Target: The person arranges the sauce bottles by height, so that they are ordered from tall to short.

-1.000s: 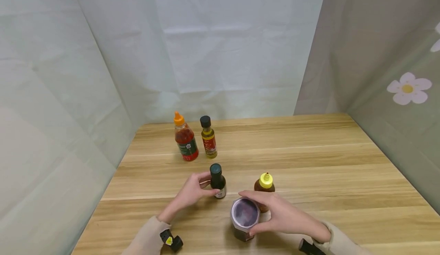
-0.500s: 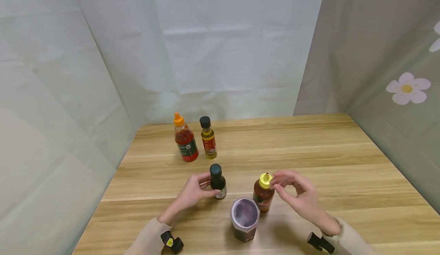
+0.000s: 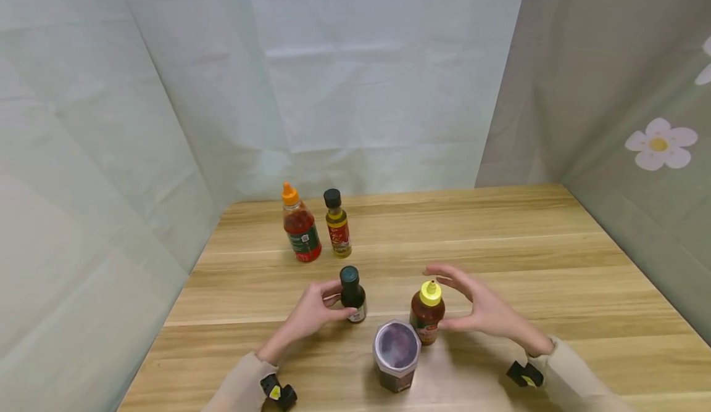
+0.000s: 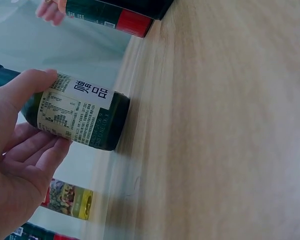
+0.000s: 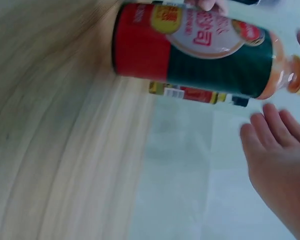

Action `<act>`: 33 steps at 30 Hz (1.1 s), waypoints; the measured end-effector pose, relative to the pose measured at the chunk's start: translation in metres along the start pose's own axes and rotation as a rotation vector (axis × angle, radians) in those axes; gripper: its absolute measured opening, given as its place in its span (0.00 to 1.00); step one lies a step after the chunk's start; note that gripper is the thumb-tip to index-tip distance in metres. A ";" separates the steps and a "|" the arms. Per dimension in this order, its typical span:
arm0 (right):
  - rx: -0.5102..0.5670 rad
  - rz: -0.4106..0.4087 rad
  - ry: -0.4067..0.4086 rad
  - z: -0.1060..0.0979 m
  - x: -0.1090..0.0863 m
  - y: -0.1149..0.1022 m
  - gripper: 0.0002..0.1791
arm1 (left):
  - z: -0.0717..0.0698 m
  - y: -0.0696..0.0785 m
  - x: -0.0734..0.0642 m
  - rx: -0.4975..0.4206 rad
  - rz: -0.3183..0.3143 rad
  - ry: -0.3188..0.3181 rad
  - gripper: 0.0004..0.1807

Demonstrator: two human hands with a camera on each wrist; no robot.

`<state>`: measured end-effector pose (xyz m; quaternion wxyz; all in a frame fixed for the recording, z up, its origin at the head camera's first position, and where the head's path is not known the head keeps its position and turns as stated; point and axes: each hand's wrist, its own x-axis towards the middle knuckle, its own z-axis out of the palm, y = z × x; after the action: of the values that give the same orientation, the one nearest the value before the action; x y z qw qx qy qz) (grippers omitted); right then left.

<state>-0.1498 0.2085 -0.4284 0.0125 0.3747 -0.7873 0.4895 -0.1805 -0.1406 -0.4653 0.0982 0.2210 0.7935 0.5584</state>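
Note:
In the head view my left hand [image 3: 313, 307] holds a small dark bottle [image 3: 351, 290] with a dark green cap, standing on the wooden table. The left wrist view shows thumb and fingers on either side of this bottle [image 4: 77, 112], over its pale printed label. My right hand [image 3: 483, 313] is spread beside a brown-red squeeze bottle [image 3: 426, 316] with a yellow nozzle cap, thumb near its side and fingers beyond its cap. In the right wrist view a gap shows between the fingers of the right hand [image 5: 280, 155] and this red-and-green labelled squeeze bottle [image 5: 192, 50].
A dark jar with a faceted lid [image 3: 397, 344] stands right in front of the squeeze bottle. Farther back are an orange-capped red sauce bottle [image 3: 301, 230] and a slim black-capped oil bottle [image 3: 337, 230]. Pale cloth [image 3: 383, 79] hangs around the table [image 3: 528, 245].
My right hand has left the jar lid, moved back and right, and spread its fingers beside the squeeze bottle. My left hand stays on the dark bottle.

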 end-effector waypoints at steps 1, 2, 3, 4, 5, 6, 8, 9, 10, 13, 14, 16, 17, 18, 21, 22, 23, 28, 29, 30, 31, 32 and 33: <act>-0.006 0.022 -0.035 0.000 0.000 0.002 0.45 | 0.000 0.000 0.000 0.000 0.002 -0.001 0.30; -0.009 0.045 -0.063 0.000 0.000 0.005 0.44 | 0.000 -0.001 0.000 -0.001 0.002 -0.001 0.30; -0.012 0.062 -0.085 0.000 0.000 0.007 0.43 | 0.000 -0.001 0.000 -0.001 0.002 -0.001 0.30; -0.010 0.082 -0.102 0.000 0.000 0.008 0.42 | 0.000 -0.001 0.001 -0.005 -0.001 0.000 0.30; -0.013 0.089 -0.115 0.000 0.000 0.010 0.41 | 0.000 -0.001 0.001 -0.008 -0.003 -0.001 0.30; -0.011 0.097 -0.124 0.000 0.000 0.011 0.40 | 0.000 -0.002 0.001 -0.009 0.000 -0.001 0.30; 0.003 0.108 -0.138 0.000 0.001 0.013 0.39 | 0.000 -0.002 0.001 -0.017 -0.007 -0.001 0.29; 0.012 0.110 -0.145 0.000 0.001 0.014 0.39 | 0.000 -0.002 0.001 -0.022 -0.007 -0.001 0.29; 0.020 0.107 -0.152 0.000 0.001 0.016 0.38 | 0.000 -0.002 0.001 -0.024 -0.006 -0.002 0.29; 0.044 0.098 -0.164 0.000 0.003 0.018 0.37 | 0.000 -0.003 0.001 -0.022 0.002 -0.002 0.30; 0.049 0.096 -0.167 0.000 0.003 0.019 0.36 | 0.000 -0.002 0.000 -0.020 0.006 -0.001 0.30; 0.048 0.096 -0.161 0.001 0.004 0.019 0.36 | 0.000 -0.002 0.000 -0.009 0.022 0.001 0.30; 0.040 0.101 -0.155 0.001 0.004 0.019 0.36 | 0.000 -0.003 0.000 0.001 0.033 0.002 0.30; 0.032 0.110 -0.147 0.001 0.004 0.019 0.36 | 0.000 -0.002 0.000 0.006 0.042 0.003 0.30; 0.008 0.123 -0.120 0.002 0.006 0.019 0.35 | 0.000 -0.003 -0.001 0.006 0.038 0.005 0.30; 0.002 0.120 -0.106 0.002 0.007 0.019 0.34 | 0.000 -0.003 -0.001 0.002 0.031 0.006 0.29; 0.005 0.116 -0.091 0.001 0.009 0.019 0.35 | 0.000 -0.004 -0.001 0.000 0.024 0.007 0.29; 0.034 0.063 -0.013 -0.004 0.021 0.019 0.32 | 0.000 -0.002 -0.001 -0.022 -0.010 0.015 0.30; 0.031 0.064 0.000 -0.005 0.024 0.019 0.32 | 0.000 -0.002 -0.001 -0.025 -0.010 0.016 0.30; 0.020 0.063 0.014 -0.005 0.027 0.019 0.32 | 0.000 -0.002 -0.001 -0.028 -0.010 0.017 0.30; 0.012 0.068 0.027 -0.006 0.030 0.020 0.33 | 0.000 -0.003 -0.001 -0.025 -0.007 0.017 0.30; 0.002 0.075 0.039 -0.006 0.033 0.020 0.34 | 0.000 -0.003 -0.001 -0.024 -0.006 0.017 0.30; -0.008 0.085 0.049 -0.006 0.036 0.021 0.34 | 0.001 -0.004 -0.001 -0.022 -0.004 0.017 0.30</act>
<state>-0.1904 0.1970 -0.4273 0.0127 0.3289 -0.8040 0.4952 -0.1808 -0.1416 -0.4694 0.0953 0.2135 0.7887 0.5686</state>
